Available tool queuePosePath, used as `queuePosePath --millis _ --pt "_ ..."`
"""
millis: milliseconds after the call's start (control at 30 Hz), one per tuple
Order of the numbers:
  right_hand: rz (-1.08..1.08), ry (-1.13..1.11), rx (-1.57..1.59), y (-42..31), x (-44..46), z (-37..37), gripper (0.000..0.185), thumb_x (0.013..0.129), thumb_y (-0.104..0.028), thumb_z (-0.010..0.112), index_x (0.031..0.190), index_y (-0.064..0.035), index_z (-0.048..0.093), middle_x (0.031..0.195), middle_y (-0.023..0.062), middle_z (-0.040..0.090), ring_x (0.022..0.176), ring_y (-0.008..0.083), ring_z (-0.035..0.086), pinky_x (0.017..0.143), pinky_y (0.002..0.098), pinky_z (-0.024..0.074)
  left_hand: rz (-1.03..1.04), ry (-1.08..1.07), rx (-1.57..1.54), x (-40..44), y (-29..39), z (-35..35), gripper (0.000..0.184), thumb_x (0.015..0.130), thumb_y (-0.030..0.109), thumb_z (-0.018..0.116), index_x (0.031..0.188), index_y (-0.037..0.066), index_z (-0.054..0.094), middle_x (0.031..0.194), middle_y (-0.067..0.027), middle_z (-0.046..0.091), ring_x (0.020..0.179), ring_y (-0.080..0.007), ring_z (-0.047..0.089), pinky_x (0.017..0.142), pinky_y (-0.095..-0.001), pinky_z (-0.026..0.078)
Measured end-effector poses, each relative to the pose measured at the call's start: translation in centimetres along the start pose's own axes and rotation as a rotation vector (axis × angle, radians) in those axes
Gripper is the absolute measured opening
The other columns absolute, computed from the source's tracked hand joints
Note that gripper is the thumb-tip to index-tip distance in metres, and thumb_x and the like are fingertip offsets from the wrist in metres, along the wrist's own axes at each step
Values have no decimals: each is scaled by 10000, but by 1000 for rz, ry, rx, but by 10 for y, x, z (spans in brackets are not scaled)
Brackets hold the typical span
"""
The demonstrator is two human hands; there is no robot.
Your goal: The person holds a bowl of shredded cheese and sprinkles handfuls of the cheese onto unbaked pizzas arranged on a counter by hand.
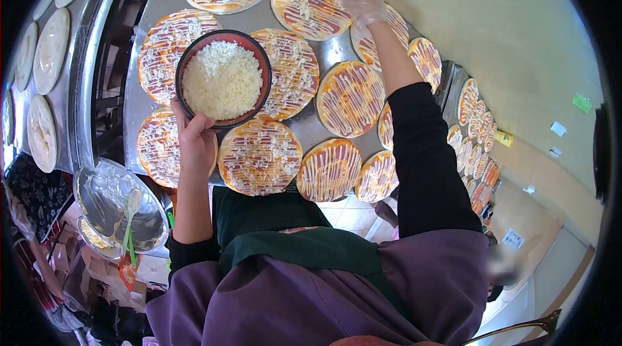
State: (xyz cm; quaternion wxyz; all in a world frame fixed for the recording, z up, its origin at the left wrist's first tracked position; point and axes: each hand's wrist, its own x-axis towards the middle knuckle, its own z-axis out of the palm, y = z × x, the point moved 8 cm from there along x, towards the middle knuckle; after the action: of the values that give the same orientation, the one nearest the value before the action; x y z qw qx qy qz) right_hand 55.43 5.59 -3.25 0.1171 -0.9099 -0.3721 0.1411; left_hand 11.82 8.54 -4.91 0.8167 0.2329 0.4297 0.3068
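My left hand (195, 135) is closed on the rim of a dark bowl (265, 80) with a red inside, held over the pizzas. White grated cheese (223, 80) fills much of it. My right hand (365, 4), in a clear plastic glove, is over the right edge of a round pizza (310, 6) at the far side. Its fingers are bunched together, and what is in them is hidden. That pizza has red sauce, pinkish slices, white sauce stripes and some cheese crumbs. Closer to me, another pizza (350, 100) shows stripes without visible crumbs.
Several more pizzas cover the metal table (249, 21) and continue to the right. Plain dough rounds (50, 51) lie on a rack at left. A steel mixing bowl (97, 184) with a green-handled spatula (128, 229) stands lower left. A wall (492, 15) borders the far side.
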Motion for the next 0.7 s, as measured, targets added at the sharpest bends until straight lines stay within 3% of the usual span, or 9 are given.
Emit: queuePosePath --millis 167,233,300,367,467,700 --pt "152 -166 223 15 -10 26 268 754 -317 596 959 -174 694 984 151 657 924 270 619 834 335 469 15 6 2 -9 11 6 661 697 -17 434 1334 119 322 1241 -72 465 1056 -199 521 863 -346 480" --pt "157 -170 304 18 -2 36 262 759 -318 594 952 -172 695 985 153 656 933 274 617 843 342 466 -22 34 -9 -10 9 0 712 714 -26 448 1380 113 235 1213 -63 447 943 -134 498 816 -272 439" --pt "161 -173 384 15 7 41 256 765 -320 593 945 -169 696 987 155 656 941 278 614 853 349 463 -16 25 -16 -9 9 -1 710 714 -25 449 1379 114 242 1216 -61 447 940 -134 498 821 -269 434" --pt "18 76 109 1 16 18 251 780 -331 591 935 -164 695 958 153 661 927 278 620 847 353 467 -11 16 -23 -9 10 -2 708 714 -24 450 1378 115 249 1219 -59 448 938 -135 498 826 -265 428" --pt "39 79 -76 -21 15 3 258 794 -341 580 936 -163 700 947 149 664 929 276 622 848 356 469 -6 13 -15 -12 13 -1 713 714 -29 446 1384 115 249 1217 -54 450 941 -132 495 820 -261 426" --pt "6 -71 -6 -21 29 21 278 775 -343 604 961 -161 702 956 120 670 908 264 630 827 347 475 -11 20 -50 -16 14 -7 700 711 -35 436 1373 113 263 1227 -57 449 1011 -151 487 848 -259 412"
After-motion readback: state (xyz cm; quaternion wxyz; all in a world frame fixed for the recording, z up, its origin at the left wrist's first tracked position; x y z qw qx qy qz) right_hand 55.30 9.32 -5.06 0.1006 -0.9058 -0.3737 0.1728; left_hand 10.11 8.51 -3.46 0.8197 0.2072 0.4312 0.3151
